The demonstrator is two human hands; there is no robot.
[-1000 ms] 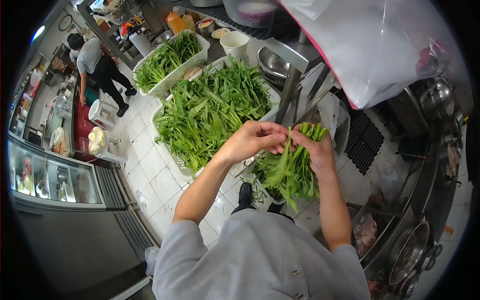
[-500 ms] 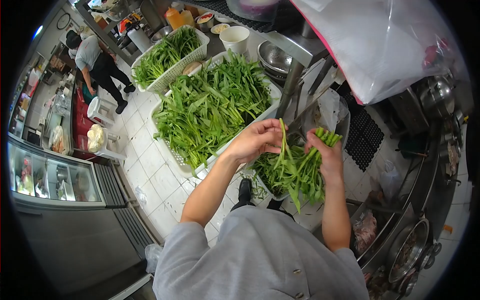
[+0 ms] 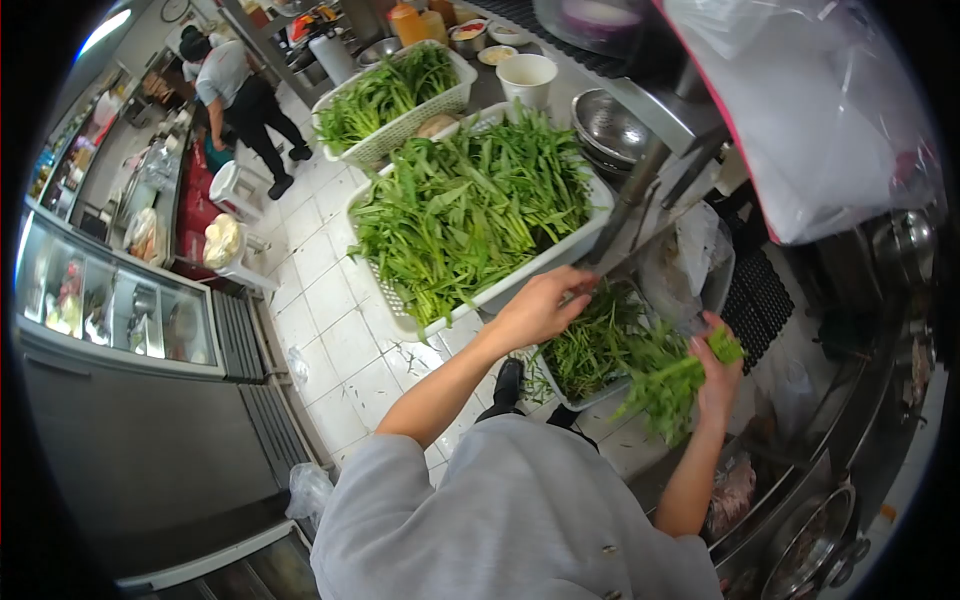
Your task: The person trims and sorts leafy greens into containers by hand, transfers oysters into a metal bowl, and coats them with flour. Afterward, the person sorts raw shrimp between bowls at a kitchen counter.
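Right hand [image 3: 718, 370] closed around a bunch of long-stemmed leafy greens [image 3: 665, 385], left hand [image 3: 548, 305] apart from it, fingers curled, whether gripping a stem unclear, tub of greens [image 3: 577, 404] between them, white perforated basket of greens [image 3: 560, 251] beyond the left hand.

The leafy bunch [image 3: 662, 395] you hold is a fresh bright green. You have darker green clippings [image 3: 590, 350] next to it. Ahead of you, the greens [image 3: 470, 210] are vivid against the white, hole-patterned large basket [image 3: 530, 272]; the smaller basket [image 3: 425, 117] is also white and dotted with holes. Your shirt [image 3: 480, 520] is plain grey, your shoe [image 3: 508, 383] black. You have white floor tiles [image 3: 345, 345] below, ruled with darker lines and flecked green. The mat [image 3: 768, 300] is black with a regular grid, the bottle [image 3: 407, 25] orange, the cup [image 3: 526, 82] white, the whitish bag [image 3: 820, 120] edged pink.
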